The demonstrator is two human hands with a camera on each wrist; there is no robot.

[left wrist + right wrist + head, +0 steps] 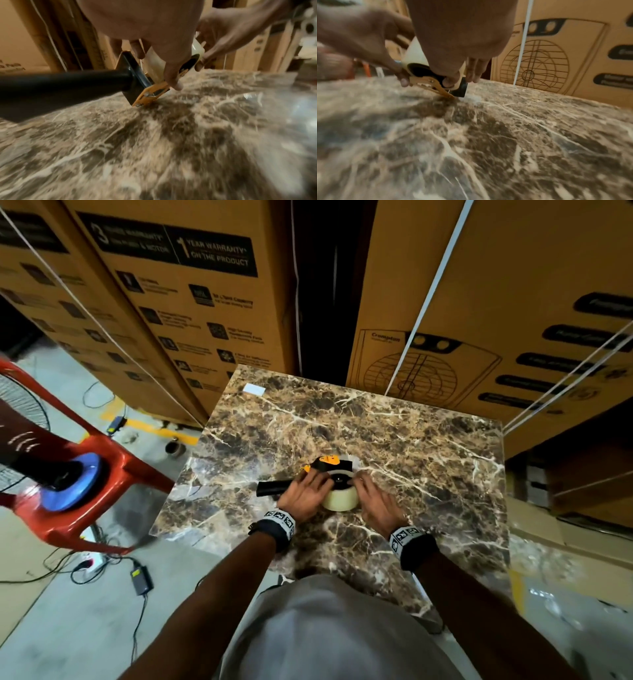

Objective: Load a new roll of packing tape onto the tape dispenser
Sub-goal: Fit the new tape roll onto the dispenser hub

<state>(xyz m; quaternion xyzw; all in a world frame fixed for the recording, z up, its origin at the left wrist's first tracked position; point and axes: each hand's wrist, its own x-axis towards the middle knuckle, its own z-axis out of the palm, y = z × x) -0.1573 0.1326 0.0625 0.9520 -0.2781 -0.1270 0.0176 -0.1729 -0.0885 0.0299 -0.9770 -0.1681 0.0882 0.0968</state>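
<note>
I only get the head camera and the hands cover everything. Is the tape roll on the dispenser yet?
Observer: Yes, the tape roll sits around the black hub of the dispenser; the left hand holds it there.
Operator: Is the orange part touching the table?
Observer: Yes, its tip rests on the table.
Operator: What is the other hand doing?
Observer: The right hand pinches the roll's edge by the hub, thumb on the near face, fingers behind.
</note>
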